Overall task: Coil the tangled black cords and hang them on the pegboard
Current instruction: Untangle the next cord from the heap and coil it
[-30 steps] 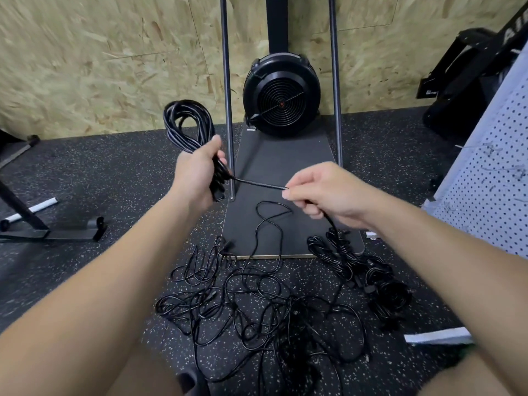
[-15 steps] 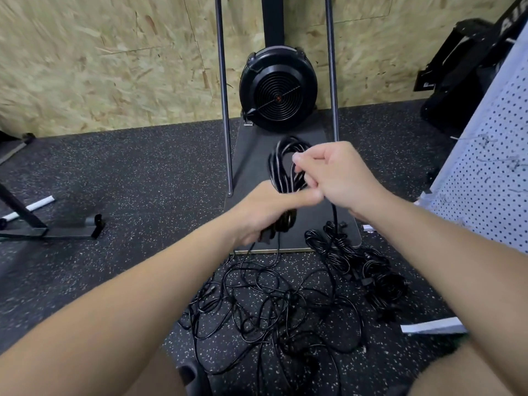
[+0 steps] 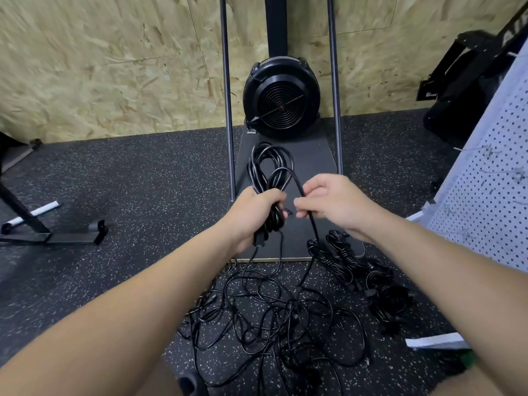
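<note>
My left hand (image 3: 254, 214) grips a bundle of black cord loops (image 3: 267, 167) that stands up above my fist, with a plug end hanging below it. My right hand (image 3: 333, 202) pinches the same cord's loose strand (image 3: 313, 224), which arcs over from the bundle and drops to the floor. Below lies a tangled heap of black cords (image 3: 274, 312). A few coiled cords (image 3: 368, 278) lie to its right. The white pegboard (image 3: 491, 201) leans at the right edge.
A black fan machine (image 3: 281, 98) on a dark base plate (image 3: 311, 161) stands ahead between two metal uprights (image 3: 227, 110). A black stand foot (image 3: 51, 232) is at left, black equipment (image 3: 463, 81) at right. A white strip (image 3: 434, 341) lies on the rubber floor.
My left hand brought the coil from the left to the centre. My right hand laid another loop onto it and has now slid a little down the strand, away from the bundle.
</note>
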`<action>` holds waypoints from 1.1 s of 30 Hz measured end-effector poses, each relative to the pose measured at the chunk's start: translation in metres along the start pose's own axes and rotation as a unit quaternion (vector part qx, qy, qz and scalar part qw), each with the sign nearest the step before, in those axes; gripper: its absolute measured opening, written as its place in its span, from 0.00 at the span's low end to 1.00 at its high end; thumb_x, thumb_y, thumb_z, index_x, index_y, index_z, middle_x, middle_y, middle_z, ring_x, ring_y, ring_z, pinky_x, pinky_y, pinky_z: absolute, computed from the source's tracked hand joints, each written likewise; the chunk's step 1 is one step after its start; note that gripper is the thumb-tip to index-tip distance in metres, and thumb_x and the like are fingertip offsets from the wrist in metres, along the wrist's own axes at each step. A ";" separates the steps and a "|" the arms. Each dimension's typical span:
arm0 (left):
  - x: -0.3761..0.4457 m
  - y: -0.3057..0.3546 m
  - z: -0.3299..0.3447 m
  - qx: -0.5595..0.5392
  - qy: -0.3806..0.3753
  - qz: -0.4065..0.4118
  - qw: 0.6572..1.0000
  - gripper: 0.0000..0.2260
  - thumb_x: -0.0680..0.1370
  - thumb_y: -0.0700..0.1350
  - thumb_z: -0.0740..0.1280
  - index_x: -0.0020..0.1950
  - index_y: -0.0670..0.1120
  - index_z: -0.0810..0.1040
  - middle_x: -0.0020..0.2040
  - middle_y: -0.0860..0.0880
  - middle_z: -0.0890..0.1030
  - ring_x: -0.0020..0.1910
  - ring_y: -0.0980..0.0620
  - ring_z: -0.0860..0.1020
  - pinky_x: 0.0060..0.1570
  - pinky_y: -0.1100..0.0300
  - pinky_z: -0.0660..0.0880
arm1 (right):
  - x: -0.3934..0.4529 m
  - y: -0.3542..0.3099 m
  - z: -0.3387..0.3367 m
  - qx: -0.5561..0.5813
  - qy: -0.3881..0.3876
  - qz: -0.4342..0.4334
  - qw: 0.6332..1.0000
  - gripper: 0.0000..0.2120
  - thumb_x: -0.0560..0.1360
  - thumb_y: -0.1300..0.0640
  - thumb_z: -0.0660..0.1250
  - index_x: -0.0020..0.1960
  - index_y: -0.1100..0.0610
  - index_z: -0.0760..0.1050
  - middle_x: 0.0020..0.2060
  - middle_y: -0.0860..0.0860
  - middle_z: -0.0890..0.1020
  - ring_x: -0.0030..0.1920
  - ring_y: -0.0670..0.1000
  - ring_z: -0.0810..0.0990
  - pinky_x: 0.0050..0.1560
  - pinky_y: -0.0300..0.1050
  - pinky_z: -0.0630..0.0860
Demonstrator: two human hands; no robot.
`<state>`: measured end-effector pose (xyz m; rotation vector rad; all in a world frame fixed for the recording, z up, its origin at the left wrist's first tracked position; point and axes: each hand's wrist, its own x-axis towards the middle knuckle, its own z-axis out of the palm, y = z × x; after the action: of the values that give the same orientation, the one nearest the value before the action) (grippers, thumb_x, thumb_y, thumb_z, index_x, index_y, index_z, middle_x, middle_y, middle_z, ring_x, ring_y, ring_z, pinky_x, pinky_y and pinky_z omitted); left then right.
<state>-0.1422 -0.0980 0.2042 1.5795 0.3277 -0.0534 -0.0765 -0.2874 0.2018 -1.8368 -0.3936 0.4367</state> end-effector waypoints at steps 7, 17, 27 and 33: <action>0.013 0.006 -0.028 -0.040 0.044 0.007 0.998 0.08 0.81 0.41 0.70 0.42 0.45 0.78 0.40 0.43 0.79 0.35 0.48 0.81 0.41 0.55 0.75 | -0.004 -0.008 0.005 -0.001 -0.007 0.013 1.000 0.08 0.83 0.59 0.74 0.52 0.65 0.84 0.43 0.59 0.90 0.46 0.59 0.91 0.56 0.63 0.88; -0.004 0.002 -0.009 0.009 -0.113 0.059 0.992 0.15 0.82 0.41 0.75 0.66 0.34 0.83 0.63 0.38 0.87 0.61 0.47 0.87 0.49 0.61 0.81 | -0.003 -0.037 0.003 -0.145 0.174 -0.123 0.966 0.16 0.84 0.50 0.71 0.38 0.51 0.86 0.30 0.48 0.83 0.28 0.45 0.76 0.36 0.44 0.73; -0.010 0.009 0.002 0.103 -0.117 0.101 0.983 0.13 0.84 0.40 0.73 0.54 0.28 0.80 0.51 0.34 0.87 0.48 0.47 0.88 0.54 0.54 0.82 | -0.012 -0.043 -0.005 -0.186 0.202 -0.150 0.950 0.22 0.84 0.47 0.70 0.32 0.52 0.82 0.26 0.46 0.82 0.29 0.46 0.80 0.39 0.44 0.75; -0.002 0.034 -0.006 -0.085 -0.031 0.094 0.991 0.10 0.85 0.38 0.71 0.43 0.41 0.77 0.36 0.44 0.76 0.34 0.49 0.77 0.48 0.44 0.86 | -0.003 -0.033 0.009 0.044 0.066 -0.071 0.994 0.10 0.88 0.55 0.65 0.64 0.56 0.83 0.54 0.52 0.89 0.55 0.51 0.89 0.63 0.49 0.85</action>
<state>-0.1371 -0.0923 0.2377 1.4301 0.1293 0.0694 -0.0850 -0.2713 0.2307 -1.7283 -0.4045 0.2311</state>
